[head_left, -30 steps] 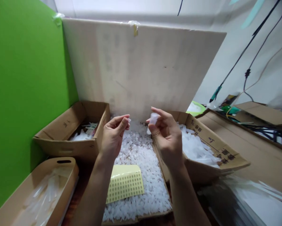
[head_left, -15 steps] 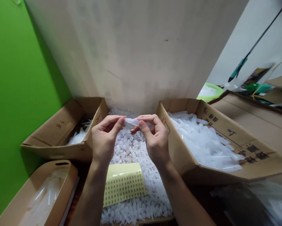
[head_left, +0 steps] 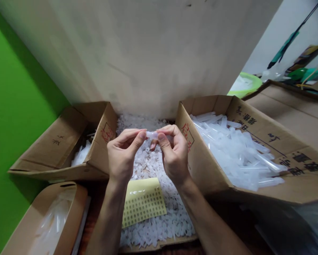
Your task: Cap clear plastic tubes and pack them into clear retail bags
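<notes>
Between my two hands is a small translucent white plastic tube [head_left: 151,135], held level above the pile. My left hand [head_left: 124,152] pinches its left end between thumb and forefinger. At the other end, my right hand [head_left: 174,152] grips it with thumb and fingers, which hide part of the tube. Beneath lie many small white plastic pieces [head_left: 153,232] in a loose heap. A yellow sticker sheet [head_left: 144,202] printed with rows of small dark marks rests on that heap, below and between my wrists.
On the right, a cardboard box [head_left: 206,170] holds many translucent tubes [head_left: 233,152]. A smaller cardboard box [head_left: 49,145] at left contains similar pieces. Nearer, a tan bin [head_left: 79,212] holds more clear plastic. A pale panel [head_left: 148,53] rises behind, and a green wall [head_left: 12,106] borders the left.
The camera view has shifted, so the boxes and sheet sit differently in the picture. My fingertips are closer together, and less of the tube shows between them.
</notes>
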